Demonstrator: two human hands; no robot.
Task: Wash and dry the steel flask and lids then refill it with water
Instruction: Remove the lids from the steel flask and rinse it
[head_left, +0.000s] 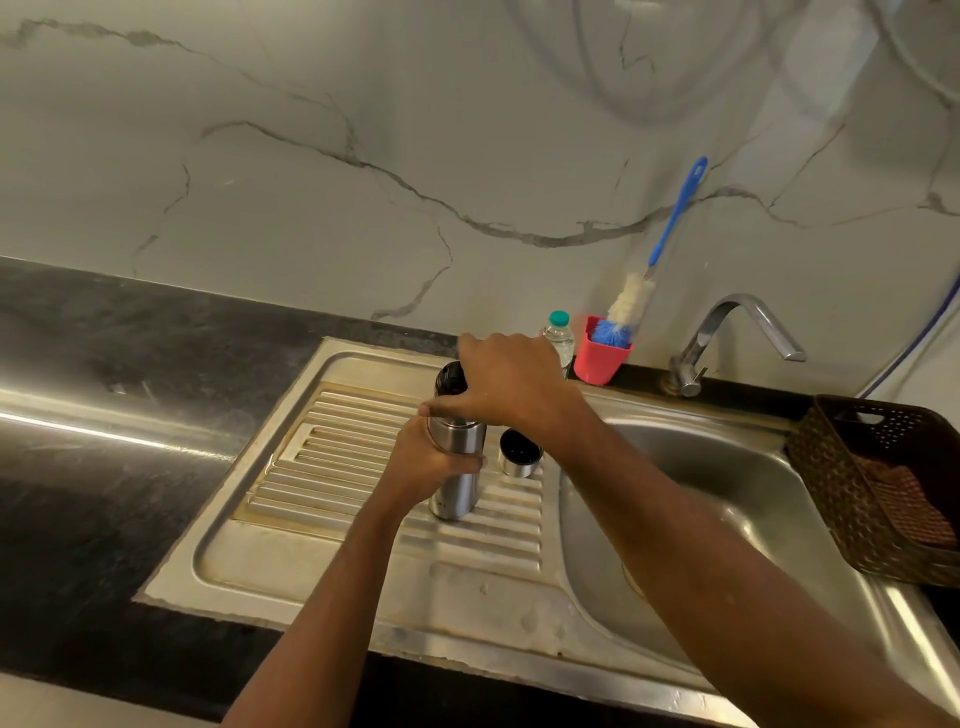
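Left grip (431, 462) around flask (457, 488); right grip (509, 384) holds lid (450, 376).

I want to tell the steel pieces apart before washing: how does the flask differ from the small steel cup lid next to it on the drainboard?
The flask is tall and the cup lid is short. The left hand grips the flask and the right hand holds its black stopper, while the cup lid stands untouched, mouth up. Both are steel and stand on the drainboard.
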